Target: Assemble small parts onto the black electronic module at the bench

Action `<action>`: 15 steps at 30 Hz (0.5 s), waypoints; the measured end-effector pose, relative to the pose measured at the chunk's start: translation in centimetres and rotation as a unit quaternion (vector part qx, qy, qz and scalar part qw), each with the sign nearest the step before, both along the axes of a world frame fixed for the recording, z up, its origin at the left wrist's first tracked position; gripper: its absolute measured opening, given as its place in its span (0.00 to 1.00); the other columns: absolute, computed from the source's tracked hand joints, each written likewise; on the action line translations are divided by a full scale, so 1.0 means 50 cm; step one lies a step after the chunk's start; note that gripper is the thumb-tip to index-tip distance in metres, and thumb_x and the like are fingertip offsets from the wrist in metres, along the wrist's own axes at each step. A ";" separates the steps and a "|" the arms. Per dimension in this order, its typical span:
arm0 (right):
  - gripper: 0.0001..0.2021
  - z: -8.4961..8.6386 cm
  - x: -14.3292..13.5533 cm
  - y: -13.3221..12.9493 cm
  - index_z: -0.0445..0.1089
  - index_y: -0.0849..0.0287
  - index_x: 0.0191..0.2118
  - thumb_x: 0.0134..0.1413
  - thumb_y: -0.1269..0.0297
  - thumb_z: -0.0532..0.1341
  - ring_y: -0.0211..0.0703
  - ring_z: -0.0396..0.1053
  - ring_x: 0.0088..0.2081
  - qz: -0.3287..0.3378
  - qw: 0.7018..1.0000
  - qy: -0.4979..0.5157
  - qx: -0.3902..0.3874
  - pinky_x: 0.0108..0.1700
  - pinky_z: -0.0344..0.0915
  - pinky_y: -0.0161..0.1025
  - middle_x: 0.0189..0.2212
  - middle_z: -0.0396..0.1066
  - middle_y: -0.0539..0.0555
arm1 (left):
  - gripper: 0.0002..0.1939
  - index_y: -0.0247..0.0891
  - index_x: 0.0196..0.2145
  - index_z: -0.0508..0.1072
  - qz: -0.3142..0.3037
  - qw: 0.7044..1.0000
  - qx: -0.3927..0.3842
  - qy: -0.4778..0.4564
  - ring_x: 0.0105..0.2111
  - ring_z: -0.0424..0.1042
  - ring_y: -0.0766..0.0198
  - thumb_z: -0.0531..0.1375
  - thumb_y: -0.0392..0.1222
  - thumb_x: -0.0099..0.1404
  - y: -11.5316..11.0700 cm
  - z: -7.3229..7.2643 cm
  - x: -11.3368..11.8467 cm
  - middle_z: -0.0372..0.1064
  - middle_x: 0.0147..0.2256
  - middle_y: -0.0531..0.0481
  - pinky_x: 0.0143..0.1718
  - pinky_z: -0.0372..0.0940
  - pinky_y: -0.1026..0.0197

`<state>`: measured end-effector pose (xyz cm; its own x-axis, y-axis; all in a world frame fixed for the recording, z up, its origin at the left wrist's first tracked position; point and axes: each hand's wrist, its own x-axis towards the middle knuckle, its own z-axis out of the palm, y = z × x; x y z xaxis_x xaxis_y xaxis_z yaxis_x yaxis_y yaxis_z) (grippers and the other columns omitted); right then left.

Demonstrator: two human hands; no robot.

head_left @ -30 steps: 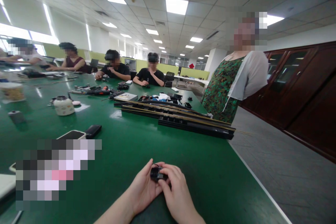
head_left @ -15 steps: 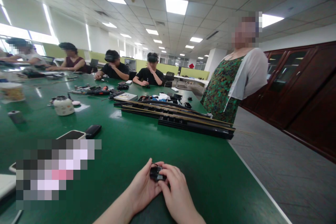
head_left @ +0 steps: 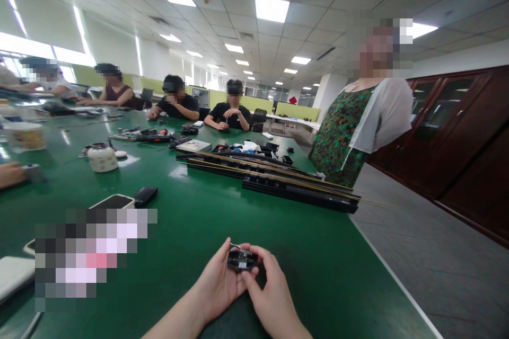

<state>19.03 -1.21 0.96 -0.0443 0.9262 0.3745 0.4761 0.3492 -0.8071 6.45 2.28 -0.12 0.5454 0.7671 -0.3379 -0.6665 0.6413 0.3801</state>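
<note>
A small black rounded device point(head_left: 242, 260), its casing open and bright inner parts showing, rests in my left hand point(head_left: 220, 280). It may be a computer mouse, but I cannot tell for sure. The left palm is turned up, with the thumb along the device's left end. My right hand point(head_left: 272, 288) grips the right end between thumb and fingers. A short dark cord or strip curves at its top left, beside the left thumb. Both hands are over the near part of the green table point(head_left: 191, 254).
Long black rails with thin brass-coloured rods point(head_left: 274, 175) lie ahead. To the left are a phone point(head_left: 113, 202), a black case point(head_left: 146, 196) and a white jar point(head_left: 102, 158). Another person's hand point(head_left: 11, 174) touches a grey cylinder point(head_left: 34, 172). A person point(head_left: 342, 132) stands beyond the table's right edge.
My right fingers have shifted from over the device to its right end, so more of its inside shows. Another person's hand has come in at the left, to the grey cylinder.
</note>
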 end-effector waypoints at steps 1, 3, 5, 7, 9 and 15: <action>0.21 -0.001 0.000 0.000 0.65 0.52 0.45 0.42 0.75 0.57 0.46 0.65 0.47 0.000 1.000 0.000 0.000 0.49 0.62 0.44 0.43 0.68 0.53 | 0.15 0.37 0.32 0.66 0.000 1.000 -0.001 0.004 0.27 0.72 0.60 0.54 0.52 0.57 0.000 0.000 0.000 0.71 0.30 0.45 0.29 0.62 0.64; 0.21 -0.003 -0.001 0.000 0.64 0.52 0.46 0.42 0.75 0.57 0.46 0.65 0.47 0.002 1.000 -0.005 -0.003 0.50 0.61 0.44 0.44 0.68 0.52 | 0.15 0.37 0.34 0.65 0.002 1.000 0.002 0.010 0.26 0.72 0.61 0.54 0.52 0.57 0.000 0.002 -0.001 0.71 0.29 0.45 0.28 0.62 0.64; 0.21 -0.004 -0.002 -0.001 0.64 0.52 0.46 0.42 0.75 0.58 0.46 0.64 0.48 0.003 1.000 -0.010 -0.005 0.50 0.61 0.44 0.44 0.68 0.52 | 0.16 0.38 0.35 0.65 0.000 1.000 0.001 0.019 0.23 0.71 0.63 0.53 0.53 0.57 -0.003 0.004 -0.001 0.71 0.28 0.46 0.27 0.62 0.65; 0.21 -0.005 -0.003 -0.001 0.64 0.52 0.45 0.42 0.75 0.58 0.46 0.64 0.47 0.001 1.000 -0.010 -0.002 0.50 0.61 0.44 0.44 0.68 0.53 | 0.16 0.38 0.35 0.65 0.001 1.000 0.003 0.022 0.23 0.71 0.63 0.53 0.53 0.57 -0.005 0.007 0.000 0.72 0.28 0.46 0.27 0.62 0.66; 0.20 -0.006 -0.002 0.000 0.65 0.53 0.45 0.42 0.74 0.58 0.46 0.65 0.47 -0.001 1.000 -0.003 0.006 0.50 0.61 0.44 0.43 0.69 0.53 | 0.16 0.37 0.34 0.65 -0.002 1.000 0.004 0.021 0.23 0.71 0.63 0.53 0.54 0.57 -0.006 0.009 0.000 0.72 0.28 0.46 0.28 0.62 0.66; 0.19 -0.008 0.002 0.003 0.65 0.53 0.45 0.44 0.74 0.57 0.46 0.66 0.46 -0.013 1.000 0.017 0.013 0.49 0.62 0.43 0.43 0.69 0.53 | 0.21 0.34 0.37 0.67 -0.038 0.999 0.038 -0.007 0.28 0.72 0.61 0.51 0.56 0.57 -0.008 0.013 -0.003 0.72 0.31 0.42 0.32 0.62 0.63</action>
<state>19.13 -1.04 0.56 -0.0075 0.9168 0.3993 0.4575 0.3582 -0.8138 6.32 1.86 0.53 0.6068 0.7466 -0.2727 -0.6225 0.6598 0.4209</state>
